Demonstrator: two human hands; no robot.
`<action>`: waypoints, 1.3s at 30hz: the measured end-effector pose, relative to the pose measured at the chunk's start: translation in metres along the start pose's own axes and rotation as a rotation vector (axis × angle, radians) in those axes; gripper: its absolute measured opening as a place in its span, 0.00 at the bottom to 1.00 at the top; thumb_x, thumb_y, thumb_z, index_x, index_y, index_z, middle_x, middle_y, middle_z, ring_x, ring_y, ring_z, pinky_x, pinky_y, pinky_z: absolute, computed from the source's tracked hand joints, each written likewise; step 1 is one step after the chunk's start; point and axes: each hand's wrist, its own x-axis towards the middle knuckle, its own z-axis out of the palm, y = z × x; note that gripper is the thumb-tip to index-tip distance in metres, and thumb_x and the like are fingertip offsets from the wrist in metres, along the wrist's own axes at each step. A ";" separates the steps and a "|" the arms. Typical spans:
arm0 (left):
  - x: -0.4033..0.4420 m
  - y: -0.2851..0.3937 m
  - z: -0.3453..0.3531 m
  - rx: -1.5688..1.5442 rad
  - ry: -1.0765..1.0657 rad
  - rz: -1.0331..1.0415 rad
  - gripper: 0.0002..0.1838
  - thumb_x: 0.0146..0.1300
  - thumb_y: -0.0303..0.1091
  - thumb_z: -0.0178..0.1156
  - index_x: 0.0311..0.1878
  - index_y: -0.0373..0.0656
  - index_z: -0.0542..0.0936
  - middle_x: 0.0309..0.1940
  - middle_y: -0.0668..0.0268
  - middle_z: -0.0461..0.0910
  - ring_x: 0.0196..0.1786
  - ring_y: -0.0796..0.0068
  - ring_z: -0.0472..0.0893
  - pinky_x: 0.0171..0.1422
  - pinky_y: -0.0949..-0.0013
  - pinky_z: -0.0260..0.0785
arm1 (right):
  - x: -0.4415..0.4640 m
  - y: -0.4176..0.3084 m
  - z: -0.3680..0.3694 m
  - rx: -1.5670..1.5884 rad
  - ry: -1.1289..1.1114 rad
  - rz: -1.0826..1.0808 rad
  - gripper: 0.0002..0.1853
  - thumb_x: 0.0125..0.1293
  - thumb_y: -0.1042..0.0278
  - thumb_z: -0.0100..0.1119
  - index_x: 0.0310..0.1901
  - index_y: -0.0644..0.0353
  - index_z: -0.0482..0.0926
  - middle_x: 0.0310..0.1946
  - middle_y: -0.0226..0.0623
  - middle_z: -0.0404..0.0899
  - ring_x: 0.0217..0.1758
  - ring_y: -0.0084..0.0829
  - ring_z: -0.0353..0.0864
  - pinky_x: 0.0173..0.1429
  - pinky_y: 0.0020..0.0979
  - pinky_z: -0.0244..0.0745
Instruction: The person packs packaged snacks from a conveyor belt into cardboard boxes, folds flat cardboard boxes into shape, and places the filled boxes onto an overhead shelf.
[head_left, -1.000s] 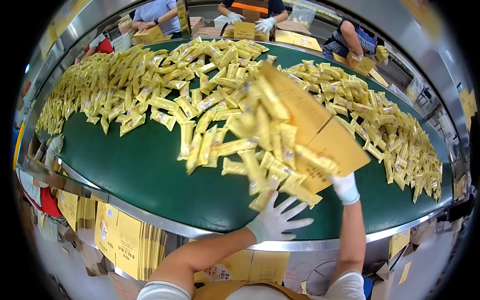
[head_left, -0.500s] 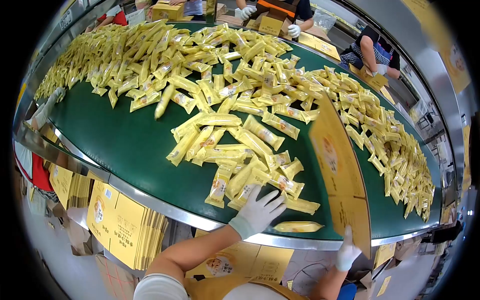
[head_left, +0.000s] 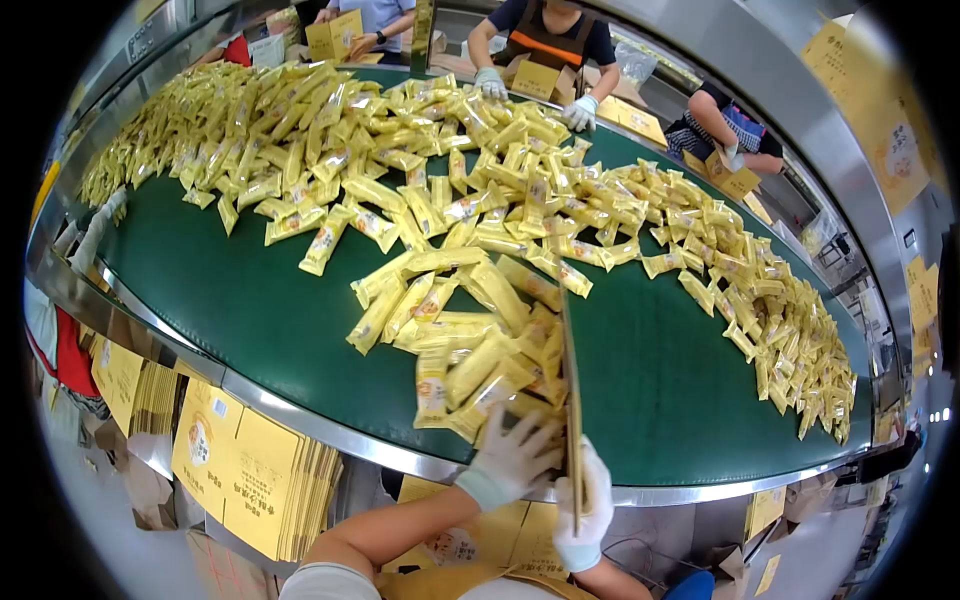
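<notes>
My left hand [head_left: 513, 455], in a white glove, has its fingers spread against the near end of a loose pile of yellow snack packets [head_left: 480, 365]. Gripped in my gloved right hand [head_left: 586, 508] is a flat yellow cardboard sheet [head_left: 572, 400], seen almost edge-on. It stands upright on the green belt [head_left: 680, 400], along the right side of that pile, and its far face is turned from view. The packets nearest my left fingers are partly covered by them.
A large heap of packets [head_left: 300, 120] spreads over the far left, another heap [head_left: 790, 340] at the right. Co-workers' gloved hands [head_left: 578, 113] are beside cartons [head_left: 540, 80] across the belt. Stacked flat cartons [head_left: 255, 460] stand below the metal rim [head_left: 330, 425].
The cardboard sheet has swung left and turned edge-on, with my right hand moving left. Packets at the pile's right side are pushed together. My left hand has shifted slightly down.
</notes>
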 end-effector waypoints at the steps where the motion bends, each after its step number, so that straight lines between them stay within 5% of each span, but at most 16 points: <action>1: -0.007 -0.008 -0.004 0.062 -0.037 -0.046 0.18 0.58 0.50 0.66 0.52 0.62 0.84 0.68 0.63 0.73 0.74 0.53 0.66 0.72 0.21 0.45 | 0.000 -0.003 0.004 0.042 -0.019 -0.033 0.26 0.67 0.75 0.63 0.67 0.69 0.74 0.64 0.56 0.76 0.67 0.50 0.77 0.73 0.42 0.69; 5: -0.019 -0.025 -0.024 0.191 -0.067 -0.137 0.17 0.61 0.48 0.63 0.55 0.66 0.84 0.69 0.65 0.73 0.75 0.54 0.65 0.75 0.25 0.44 | -0.005 -0.005 0.000 0.035 -0.137 -0.107 0.26 0.68 0.79 0.57 0.67 0.72 0.72 0.67 0.55 0.74 0.70 0.48 0.74 0.74 0.41 0.66; 8: -0.024 -0.025 -0.039 -0.145 0.011 -0.123 0.24 0.63 0.47 0.64 0.63 0.55 0.79 0.68 0.61 0.73 0.75 0.56 0.66 0.79 0.30 0.41 | -0.023 0.031 -0.032 0.039 0.091 0.002 0.21 0.67 0.80 0.60 0.61 0.67 0.78 0.58 0.49 0.81 0.61 0.44 0.81 0.66 0.40 0.76; 9: -0.027 -0.023 -0.045 -0.251 0.062 -0.160 0.27 0.64 0.48 0.65 0.64 0.51 0.78 0.68 0.60 0.73 0.75 0.55 0.67 0.80 0.32 0.40 | -0.034 0.042 -0.050 0.160 0.253 0.232 0.19 0.68 0.78 0.62 0.60 0.69 0.78 0.53 0.43 0.83 0.57 0.37 0.82 0.63 0.37 0.76; 14: -0.044 -0.001 -0.108 -0.638 0.429 -0.285 0.60 0.44 0.40 0.82 0.77 0.32 0.57 0.72 0.40 0.66 0.76 0.43 0.66 0.80 0.53 0.57 | -0.065 0.037 -0.162 0.231 0.377 0.098 0.18 0.66 0.62 0.69 0.48 0.68 0.82 0.46 0.45 0.85 0.50 0.37 0.83 0.60 0.41 0.77; 15: -0.044 0.008 -0.120 -0.832 0.528 -0.223 0.60 0.43 0.36 0.82 0.78 0.32 0.57 0.74 0.43 0.65 0.77 0.47 0.66 0.80 0.55 0.57 | -0.068 0.038 -0.174 0.317 0.238 0.041 0.19 0.66 0.60 0.69 0.50 0.67 0.81 0.47 0.46 0.84 0.53 0.39 0.83 0.62 0.42 0.76; 17: -0.056 0.019 -0.157 -0.827 0.313 -0.154 0.59 0.44 0.36 0.81 0.77 0.31 0.58 0.75 0.44 0.64 0.76 0.50 0.67 0.79 0.55 0.58 | -0.076 0.064 -0.204 0.369 -0.119 -0.060 0.24 0.65 0.59 0.70 0.57 0.65 0.78 0.54 0.48 0.81 0.61 0.42 0.80 0.68 0.45 0.73; 19: -0.054 0.035 -0.188 -1.040 -0.029 0.093 0.49 0.50 0.37 0.78 0.74 0.34 0.66 0.74 0.46 0.66 0.75 0.50 0.69 0.78 0.53 0.59 | -0.093 0.087 -0.206 0.264 -0.220 0.104 0.34 0.65 0.59 0.71 0.68 0.63 0.68 0.63 0.49 0.76 0.68 0.44 0.75 0.72 0.45 0.69; 20: -0.064 0.037 -0.165 -1.068 -0.083 0.388 0.32 0.60 0.35 0.71 0.68 0.39 0.75 0.71 0.49 0.71 0.72 0.49 0.71 0.77 0.51 0.59 | -0.102 0.099 -0.206 0.207 -0.276 0.181 0.40 0.65 0.58 0.71 0.74 0.62 0.63 0.67 0.50 0.73 0.72 0.46 0.72 0.75 0.45 0.67; 21: -0.069 0.051 -0.165 -1.112 -0.206 0.417 0.25 0.63 0.32 0.67 0.64 0.39 0.79 0.71 0.50 0.72 0.72 0.47 0.71 0.78 0.47 0.57 | -0.114 0.091 -0.188 0.267 -0.121 0.388 0.43 0.66 0.59 0.70 0.77 0.61 0.58 0.70 0.51 0.71 0.74 0.46 0.70 0.75 0.45 0.66; 22: -0.073 0.066 -0.165 -1.151 -0.326 0.450 0.19 0.67 0.29 0.64 0.61 0.40 0.82 0.70 0.51 0.73 0.72 0.45 0.71 0.79 0.43 0.54 | -0.119 0.086 -0.184 0.285 -0.132 0.311 0.44 0.73 0.47 0.61 0.80 0.59 0.51 0.75 0.53 0.62 0.80 0.48 0.60 0.80 0.47 0.58; 26: -0.112 0.097 -0.124 -1.368 -0.368 0.551 0.21 0.75 0.35 0.53 0.66 0.37 0.78 0.71 0.47 0.71 0.80 0.40 0.59 0.82 0.41 0.46 | -0.135 0.104 -0.179 0.833 0.174 0.412 0.50 0.74 0.24 0.37 0.82 0.58 0.44 0.81 0.50 0.50 0.86 0.49 0.42 0.85 0.50 0.38; 29: -0.118 0.101 -0.124 -1.411 -0.439 0.501 0.27 0.80 0.44 0.42 0.67 0.35 0.77 0.72 0.46 0.70 0.81 0.38 0.56 0.82 0.42 0.45 | -0.135 0.107 -0.166 0.771 0.380 0.460 0.49 0.76 0.28 0.38 0.82 0.59 0.42 0.82 0.50 0.49 0.86 0.48 0.43 0.85 0.49 0.40; 33: -0.108 0.094 -0.121 -1.327 -0.517 0.475 0.32 0.82 0.48 0.30 0.68 0.35 0.76 0.72 0.47 0.69 0.81 0.38 0.56 0.83 0.45 0.47 | -0.136 0.060 -0.141 0.356 0.546 0.295 0.39 0.80 0.37 0.40 0.75 0.66 0.62 0.72 0.48 0.67 0.74 0.40 0.67 0.77 0.38 0.59; 34: -0.105 0.093 -0.120 -1.333 -0.539 0.476 0.31 0.82 0.47 0.30 0.68 0.36 0.76 0.72 0.47 0.70 0.80 0.39 0.56 0.83 0.45 0.48 | -0.141 0.062 -0.142 0.250 0.617 0.275 0.28 0.79 0.49 0.47 0.67 0.67 0.71 0.63 0.45 0.74 0.64 0.35 0.75 0.70 0.35 0.68; 39: -0.093 0.087 -0.133 -1.012 -0.513 0.603 0.25 0.81 0.42 0.38 0.66 0.39 0.78 0.69 0.52 0.75 0.77 0.45 0.65 0.77 0.46 0.59 | -0.140 0.007 -0.145 0.715 0.338 0.761 0.27 0.60 0.73 0.55 0.63 0.67 0.70 0.51 0.43 0.78 0.53 0.38 0.81 0.58 0.39 0.77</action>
